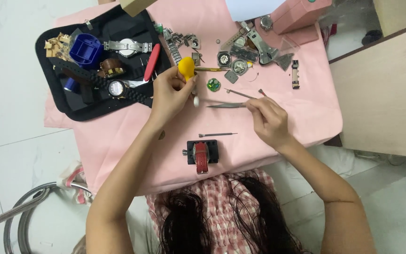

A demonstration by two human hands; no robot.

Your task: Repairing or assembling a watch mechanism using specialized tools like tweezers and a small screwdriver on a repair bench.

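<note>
Left hand (169, 94) closed around yellow blower (186, 67), bulb gripped between fingers and thumb, white nozzle (196, 99) pointing down toward the pink cloth (118, 136). Right hand (268, 120) pinched shut on tweezers (226, 105), tips aimed left toward the nozzle; whether anything sits in the tips cannot be told. Second thin tool (240, 94) lying just above the tweezers.

On the cloth near the body edge: black holder (202, 153) clamping a red-strapped watch, with a slim pin tool (217, 135) just above it — both well apart from either hand.

Between the hands and farther up: green round part (213, 84), watch movements (224, 59), metal links (179, 40), loose case parts.

Left of the blower: black tray (57, 101) holding a blue holder (85, 51), steel-band watch (127, 47), black-strap watch (118, 88), red-handled tool (152, 62).

Pink box (297, 14) at the top edge; wooden cabinet (386, 89) at right.
</note>
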